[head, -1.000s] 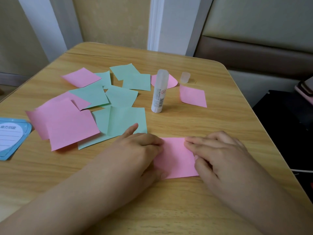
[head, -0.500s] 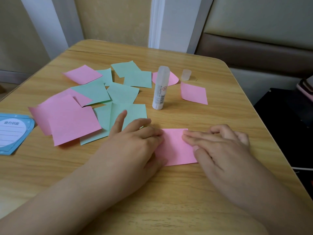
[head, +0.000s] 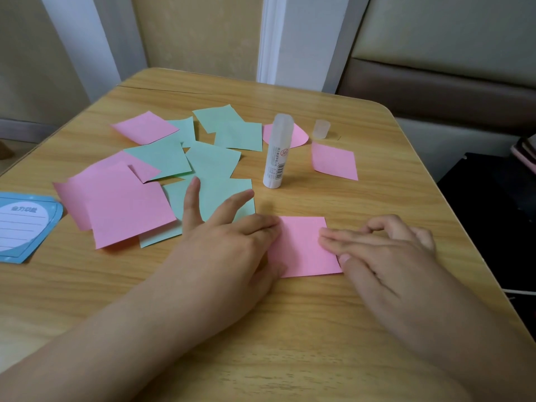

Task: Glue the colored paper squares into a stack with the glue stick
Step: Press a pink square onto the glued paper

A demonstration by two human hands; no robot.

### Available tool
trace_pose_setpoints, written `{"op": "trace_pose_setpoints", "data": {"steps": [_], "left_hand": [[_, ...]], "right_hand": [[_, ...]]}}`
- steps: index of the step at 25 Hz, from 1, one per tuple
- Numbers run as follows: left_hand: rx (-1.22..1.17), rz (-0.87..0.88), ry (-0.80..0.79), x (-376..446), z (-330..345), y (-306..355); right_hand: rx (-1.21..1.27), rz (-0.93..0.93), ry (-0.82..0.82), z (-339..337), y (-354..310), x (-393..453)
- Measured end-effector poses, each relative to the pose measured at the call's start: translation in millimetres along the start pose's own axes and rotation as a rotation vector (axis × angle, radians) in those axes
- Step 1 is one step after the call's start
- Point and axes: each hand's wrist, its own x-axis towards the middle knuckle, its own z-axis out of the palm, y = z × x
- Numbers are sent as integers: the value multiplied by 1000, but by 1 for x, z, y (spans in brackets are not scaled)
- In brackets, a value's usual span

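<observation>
Both hands flat on the pink square (head: 304, 246) near the front of the wooden table (head: 377, 175). Left hand (head: 232, 242) covers its left edge w/ two fingers, the other fingers (head: 190, 204) splayed out straight over a green square (head: 226, 195) behind it. Right hand (head: 385, 250) lies along the right edge, straight fingertips (head: 326, 237) pressing on the paper, thumb at the lower right corner, the far fingers loosely curled. Neither is pinching or lifting anything, just pressing down. So the paper sits btwn the two hands, middle part showing. Can't tell if there's another sheet under it.

Glue stick (head: 277, 152) stands upright behind the square, well apart from both hands, cap off; clear cap (head: 321, 129) stands just to its right. Loose pink and green squares (head: 162, 158) overlap in a messy spread on the left, a large pink one (head: 121, 210) closest to the left hand. Single pink sheet (head: 335, 162) right of the stick, another pink piece (head: 298, 136) peeking from behind it. Blue card (head: 23, 227) at the far left edge.
</observation>
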Motion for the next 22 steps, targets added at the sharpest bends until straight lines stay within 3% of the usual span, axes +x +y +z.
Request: {"op": "trace_pose_setpoints", "data": {"steps": [6, 13, 19, 22], "left_hand": [[-7, -46, -16, -1, 7, -1], [1, -58, -27, 1, 7, -2], [5, -58, -3, 1, 8, -2], [12, -54, -9, 2, 8, -2]], "right_hand": [[60, -153, -68, 6, -24, -4], [-8, 31, -35, -6, -6, -3], [13, -109, -80, 1, -24, -4], [7, -63, -106, -5, -21, -3]]}}
